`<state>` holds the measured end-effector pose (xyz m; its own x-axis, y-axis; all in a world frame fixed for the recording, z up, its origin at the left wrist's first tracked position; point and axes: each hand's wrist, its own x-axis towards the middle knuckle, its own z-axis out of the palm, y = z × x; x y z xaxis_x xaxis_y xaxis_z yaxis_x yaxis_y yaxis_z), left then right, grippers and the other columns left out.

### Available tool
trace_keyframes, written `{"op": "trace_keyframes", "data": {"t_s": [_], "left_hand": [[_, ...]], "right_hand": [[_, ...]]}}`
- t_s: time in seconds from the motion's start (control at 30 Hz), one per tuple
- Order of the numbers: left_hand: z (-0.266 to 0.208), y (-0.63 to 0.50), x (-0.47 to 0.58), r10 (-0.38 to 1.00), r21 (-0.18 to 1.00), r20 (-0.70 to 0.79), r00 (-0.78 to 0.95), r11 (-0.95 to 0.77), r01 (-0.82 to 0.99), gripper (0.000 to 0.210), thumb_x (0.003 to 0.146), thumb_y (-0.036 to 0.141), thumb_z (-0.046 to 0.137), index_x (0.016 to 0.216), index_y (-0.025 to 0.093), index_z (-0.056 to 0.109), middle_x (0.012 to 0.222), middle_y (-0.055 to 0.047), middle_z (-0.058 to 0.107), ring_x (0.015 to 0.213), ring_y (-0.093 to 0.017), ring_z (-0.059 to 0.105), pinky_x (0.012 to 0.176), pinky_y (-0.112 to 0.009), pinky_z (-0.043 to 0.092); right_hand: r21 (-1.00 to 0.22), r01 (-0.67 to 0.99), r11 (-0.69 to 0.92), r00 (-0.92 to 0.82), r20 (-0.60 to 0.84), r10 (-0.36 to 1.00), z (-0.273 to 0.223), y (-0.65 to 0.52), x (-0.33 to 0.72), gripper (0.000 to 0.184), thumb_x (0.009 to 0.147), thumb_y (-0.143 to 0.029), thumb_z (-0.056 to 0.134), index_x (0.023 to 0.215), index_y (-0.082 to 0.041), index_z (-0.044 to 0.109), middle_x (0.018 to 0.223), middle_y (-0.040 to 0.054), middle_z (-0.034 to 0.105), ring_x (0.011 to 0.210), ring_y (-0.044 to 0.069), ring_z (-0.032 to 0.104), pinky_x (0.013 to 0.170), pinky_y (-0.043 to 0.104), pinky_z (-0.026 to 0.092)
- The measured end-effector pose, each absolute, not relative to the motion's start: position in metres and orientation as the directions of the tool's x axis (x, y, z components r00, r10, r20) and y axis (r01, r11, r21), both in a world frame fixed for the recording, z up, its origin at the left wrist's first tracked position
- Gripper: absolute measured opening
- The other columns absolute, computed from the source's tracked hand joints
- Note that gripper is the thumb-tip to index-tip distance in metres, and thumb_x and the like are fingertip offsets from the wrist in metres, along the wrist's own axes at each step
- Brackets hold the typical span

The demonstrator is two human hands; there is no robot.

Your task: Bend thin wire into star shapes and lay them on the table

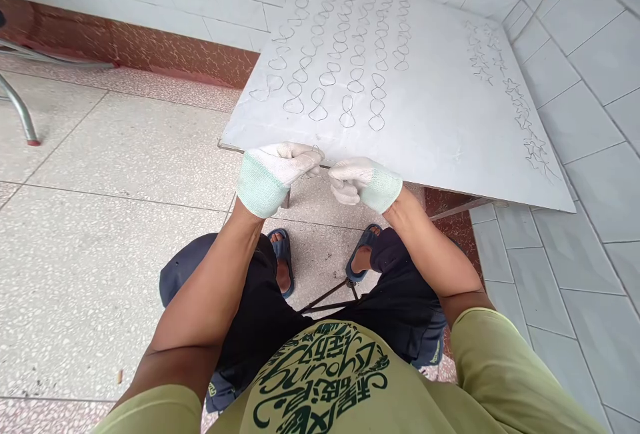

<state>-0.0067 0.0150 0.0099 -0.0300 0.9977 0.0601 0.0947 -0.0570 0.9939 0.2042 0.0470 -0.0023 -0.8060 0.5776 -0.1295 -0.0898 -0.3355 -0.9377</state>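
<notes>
My left hand [285,171], in a white glove with a pale green cuff, is closed with its fingertips pinching a thin bent wire [317,148]. Part of a curved loop of that wire shows at the fingertips, and the rest is too fine to follow. My right hand [361,181], gloved the same way, is just to the right with its fingers curled together. What sits between its fingertips, if anything, is hidden. Both hands are at the near edge of a white board [430,134], where rows of wire figure-eight shapes [348,111] lie.
Star-shaped wire pieces [520,111] lie along the board's right side. Tiled walls [595,94] stand behind and to the right. Below are my sandalled feet [283,261] and a dark thin-legged stand [330,304]. A metal chair leg [23,111] is at the left.
</notes>
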Motion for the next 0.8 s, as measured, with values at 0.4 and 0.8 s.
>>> {"op": "trace_keyframes", "data": {"t_s": [0.4, 0.8], "left_hand": [[0.011, 0.013, -0.001, 0.991, 0.998, 0.031, -0.132, -0.038, -0.047, 0.034, 0.079, 0.051, 0.09, 0.077, 0.019, 0.079, 0.074, -0.007, 0.079, 0.074, -0.02, 0.075, 0.074, -0.032, 0.06], [0.013, 0.009, 0.001, 0.98, 0.975, -0.054, -0.193, 0.01, -0.22, 0.03, 0.073, 0.043, 0.093, 0.085, 0.017, 0.085, 0.077, -0.006, 0.082, 0.069, -0.017, 0.073, 0.072, -0.03, 0.06]], "right_hand": [[-0.979, 0.11, -0.171, -0.537, -0.203, 0.819, 0.027, 0.031, 0.215, 0.058, 0.102, -0.076, 0.077, 0.083, -0.022, 0.071, 0.055, -0.0063, 0.054, 0.05, 0.013, 0.048, 0.057, 0.029, 0.041], [0.078, 0.763, 0.642, -0.631, 0.309, 0.712, 0.039, -0.004, 0.189, 0.039, 0.121, -0.03, 0.05, 0.1, -0.018, 0.08, 0.076, 0.0087, 0.071, 0.077, 0.025, 0.062, 0.074, 0.042, 0.031]]}}
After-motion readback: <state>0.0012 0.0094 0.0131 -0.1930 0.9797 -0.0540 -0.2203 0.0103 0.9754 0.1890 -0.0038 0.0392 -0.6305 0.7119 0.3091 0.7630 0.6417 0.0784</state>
